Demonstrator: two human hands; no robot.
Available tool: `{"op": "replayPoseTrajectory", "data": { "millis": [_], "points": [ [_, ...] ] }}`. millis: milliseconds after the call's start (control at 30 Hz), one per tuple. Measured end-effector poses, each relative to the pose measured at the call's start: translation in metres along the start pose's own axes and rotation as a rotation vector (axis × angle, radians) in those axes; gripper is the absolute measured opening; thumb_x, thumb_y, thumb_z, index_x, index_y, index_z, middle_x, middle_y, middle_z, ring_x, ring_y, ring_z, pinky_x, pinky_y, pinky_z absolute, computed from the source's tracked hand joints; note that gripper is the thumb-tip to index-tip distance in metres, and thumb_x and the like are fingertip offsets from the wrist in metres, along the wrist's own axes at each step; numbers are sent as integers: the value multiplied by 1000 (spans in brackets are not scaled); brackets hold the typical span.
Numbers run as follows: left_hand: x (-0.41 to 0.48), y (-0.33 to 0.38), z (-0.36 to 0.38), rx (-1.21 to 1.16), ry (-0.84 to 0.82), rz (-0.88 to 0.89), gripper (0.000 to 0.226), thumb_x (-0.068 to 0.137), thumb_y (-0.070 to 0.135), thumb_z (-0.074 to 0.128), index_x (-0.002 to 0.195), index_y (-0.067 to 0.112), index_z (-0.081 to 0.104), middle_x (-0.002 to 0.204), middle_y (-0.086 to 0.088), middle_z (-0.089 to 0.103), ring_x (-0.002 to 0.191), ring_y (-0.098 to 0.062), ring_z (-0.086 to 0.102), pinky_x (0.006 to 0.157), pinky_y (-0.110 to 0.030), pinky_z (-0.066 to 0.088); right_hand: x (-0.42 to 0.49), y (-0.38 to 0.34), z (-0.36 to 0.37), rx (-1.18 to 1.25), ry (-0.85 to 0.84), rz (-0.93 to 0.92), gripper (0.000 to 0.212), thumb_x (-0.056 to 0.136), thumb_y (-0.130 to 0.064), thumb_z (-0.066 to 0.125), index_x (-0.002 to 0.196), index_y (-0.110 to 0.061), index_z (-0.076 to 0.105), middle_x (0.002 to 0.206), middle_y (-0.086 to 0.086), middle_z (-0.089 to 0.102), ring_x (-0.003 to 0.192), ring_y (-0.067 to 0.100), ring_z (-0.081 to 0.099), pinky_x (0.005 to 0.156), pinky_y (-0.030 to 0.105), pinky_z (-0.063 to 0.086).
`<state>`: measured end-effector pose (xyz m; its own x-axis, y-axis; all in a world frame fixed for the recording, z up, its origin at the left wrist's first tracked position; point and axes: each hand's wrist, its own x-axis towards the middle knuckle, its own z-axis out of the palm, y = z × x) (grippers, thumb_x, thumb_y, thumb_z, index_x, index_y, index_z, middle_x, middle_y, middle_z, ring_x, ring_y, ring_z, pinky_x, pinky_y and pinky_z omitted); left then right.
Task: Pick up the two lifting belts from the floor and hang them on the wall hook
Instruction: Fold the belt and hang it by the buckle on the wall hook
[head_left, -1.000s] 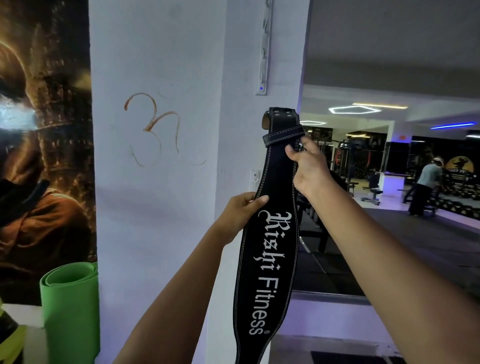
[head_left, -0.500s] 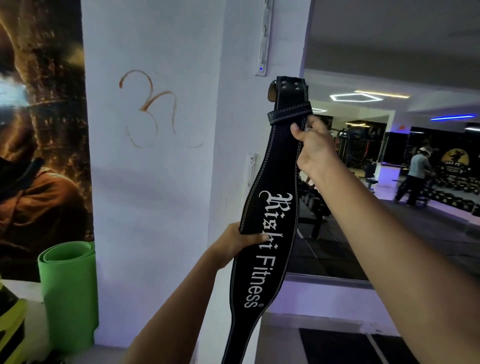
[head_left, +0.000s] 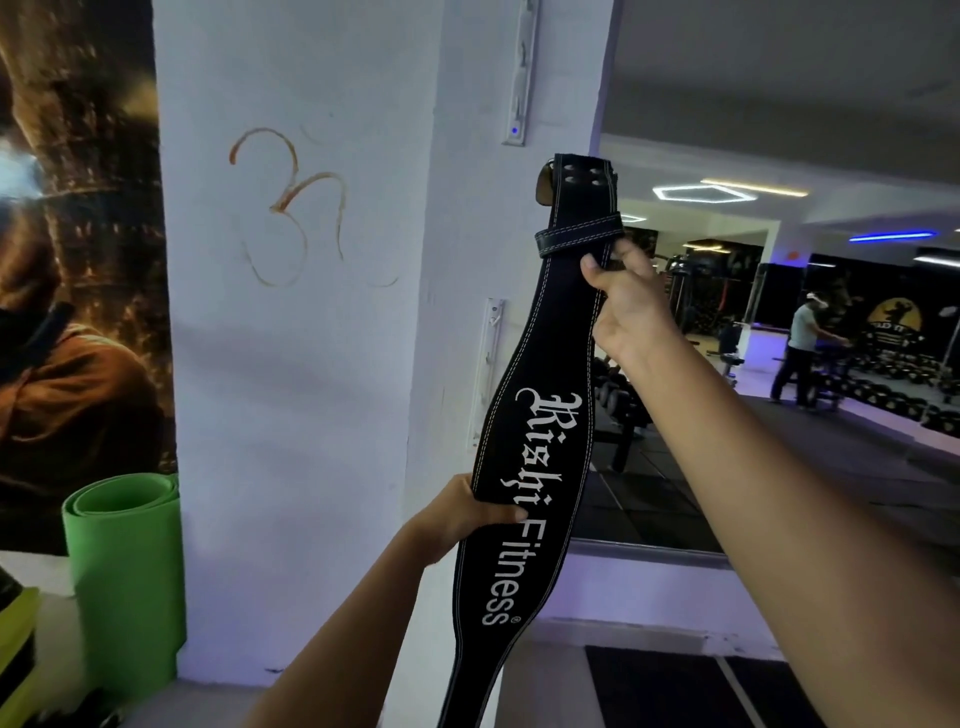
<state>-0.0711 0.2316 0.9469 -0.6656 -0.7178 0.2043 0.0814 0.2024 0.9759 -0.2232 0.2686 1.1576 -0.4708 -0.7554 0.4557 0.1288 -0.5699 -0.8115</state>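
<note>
A black lifting belt (head_left: 540, 395) with white stitching and white "Rishi Fitness" lettering stands almost upright in front of a white pillar. My right hand (head_left: 623, 306) grips its narrow upper part just under the stitched loop, near the riveted buckle end. My left hand (head_left: 462, 514) holds the wide middle part by its left edge. Two white hook racks are fixed to the pillar: one high up (head_left: 519, 78), above the belt's top end, and one lower (head_left: 485, 364), partly hidden behind the belt. A second belt is not in view.
A rolled green mat (head_left: 124, 577) stands at the pillar's left, below a dark wall poster (head_left: 72, 260). A large mirror (head_left: 810, 322) on the right reflects the gym, with dumbbell racks and a person standing. A black floor mat (head_left: 675, 686) lies below the mirror.
Both hands have raised the belt, so its buckle end now sits closer to the upper hook rack. My left hand slid from the upper edge down to the belt's wide middle.
</note>
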Motion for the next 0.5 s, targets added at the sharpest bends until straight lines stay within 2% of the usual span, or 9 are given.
{"op": "replayPoseTrajectory", "data": {
  "millis": [100,200,233,300,367,433,500],
  "points": [
    [2,7,0,-87,-42,-26,24,80,4,69,104,1,67,102,-17,70,85,-24,71,80,-32,58,-2,0,-2,-3,-2,-11,45,77,1,64,115,-21,61,142,9,50,130,28,47,109,53,37],
    [20,70,1,-263,-62,90,35,84,38,61,109,13,65,104,-8,72,92,-19,70,84,-32,57,-7,-2,-1,-12,0,-21,43,76,-1,66,113,-23,63,138,8,54,129,28,48,109,53,36],
    [27,99,2,-271,-81,152,42,88,49,51,114,18,63,105,-3,71,97,-18,68,87,-33,55,-12,-3,-1,-3,-14,-25,40,78,0,65,113,-21,63,132,8,58,123,28,53,105,50,42],
    [39,151,7,-255,-88,267,53,93,57,30,123,22,57,109,1,68,107,-21,62,94,-37,50,-23,-3,-3,13,-57,-33,34,83,1,59,113,-15,61,113,9,64,102,24,63,86,38,55],
    [47,188,13,-224,-55,335,55,95,54,28,127,17,54,114,-5,66,112,-24,61,99,-38,49,-33,-1,-6,10,-85,-42,30,85,1,57,112,-12,61,110,10,65,93,21,64,75,31,57],
    [54,203,18,-225,-6,366,43,99,39,35,120,8,55,109,-11,66,104,-25,64,95,-35,51,-38,2,-8,-18,-74,-49,27,86,1,57,111,-8,61,109,11,66,91,20,66,73,29,57],
    [61,204,21,-261,66,381,29,99,25,40,110,4,57,99,-13,65,92,-25,64,87,-34,54,-41,3,-9,-33,-62,-51,20,86,0,56,105,-5,61,97,8,68,84,18,67,70,28,57]
  ]
}}
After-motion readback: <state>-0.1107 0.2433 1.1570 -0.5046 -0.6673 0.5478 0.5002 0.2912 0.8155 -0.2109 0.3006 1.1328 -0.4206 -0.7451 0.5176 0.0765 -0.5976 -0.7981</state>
